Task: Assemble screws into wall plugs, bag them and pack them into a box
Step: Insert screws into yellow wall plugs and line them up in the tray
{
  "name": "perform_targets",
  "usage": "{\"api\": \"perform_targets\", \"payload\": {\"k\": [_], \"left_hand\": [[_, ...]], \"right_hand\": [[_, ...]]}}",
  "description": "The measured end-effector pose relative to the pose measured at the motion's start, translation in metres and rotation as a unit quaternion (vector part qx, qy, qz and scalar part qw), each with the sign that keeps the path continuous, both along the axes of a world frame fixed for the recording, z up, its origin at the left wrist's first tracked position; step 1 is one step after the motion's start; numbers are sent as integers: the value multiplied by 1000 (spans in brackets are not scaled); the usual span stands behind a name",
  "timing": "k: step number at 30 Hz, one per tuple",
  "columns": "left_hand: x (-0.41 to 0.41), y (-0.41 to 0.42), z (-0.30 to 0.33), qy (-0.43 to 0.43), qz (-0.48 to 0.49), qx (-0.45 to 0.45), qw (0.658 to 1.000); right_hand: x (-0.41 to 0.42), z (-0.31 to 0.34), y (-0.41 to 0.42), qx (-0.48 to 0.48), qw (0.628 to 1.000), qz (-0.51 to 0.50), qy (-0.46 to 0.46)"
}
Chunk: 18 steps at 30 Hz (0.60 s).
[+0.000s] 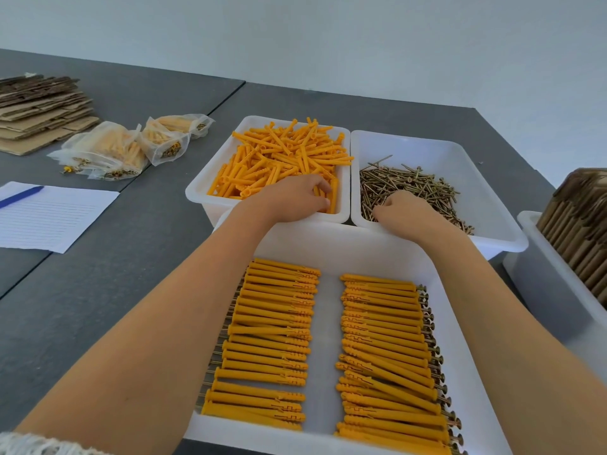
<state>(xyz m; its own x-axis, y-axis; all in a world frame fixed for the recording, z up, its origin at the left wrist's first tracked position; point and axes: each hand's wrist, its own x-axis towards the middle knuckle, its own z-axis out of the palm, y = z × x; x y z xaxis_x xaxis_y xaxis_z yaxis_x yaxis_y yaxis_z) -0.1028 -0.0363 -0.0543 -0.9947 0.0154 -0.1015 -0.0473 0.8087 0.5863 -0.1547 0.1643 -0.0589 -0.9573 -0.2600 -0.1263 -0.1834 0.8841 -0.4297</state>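
Left hand (295, 197) fingers pinching orange wall plugs (282, 156) in the left bin (197, 192), right hand (407, 208) curled among screws (410, 188) in the neighbouring bin (476, 165), grip unclear, assembled plugs (328, 349) rowed in near tray (328, 244)

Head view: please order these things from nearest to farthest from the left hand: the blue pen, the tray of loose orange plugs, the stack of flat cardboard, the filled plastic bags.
1. Tray of loose orange plugs: the left hand reaches into it.
2. Filled plastic bags: on the table, to the left.
3. Blue pen: on the lined paper, far left.
4. Stack of flat cardboard: far left corner.
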Motion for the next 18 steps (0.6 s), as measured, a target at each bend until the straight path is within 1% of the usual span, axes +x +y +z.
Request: {"api": "perform_targets", "payload": {"k": [3, 6, 9, 13, 16, 18], "left_hand": [[-1, -2, 0, -8, -14, 49, 999], [-2, -3, 0, -11, -19, 73, 997], [-1, -4, -1, 10, -14, 88, 996], [0, -3, -2, 47, -1, 113, 992], [1, -2, -2, 66, 10, 124, 990], [2, -1, -1, 71, 12, 120, 990]], "right_hand": [[1, 2, -1, -21, 999, 12, 22], [3, 3, 0, -86, 994, -8, 67], [2, 2, 1, -161, 982, -39, 88], [3, 5, -2, -184, 974, -43, 122], [7, 11, -5, -225, 962, -51, 146], [9, 15, -7, -259, 953, -58, 145]]}}
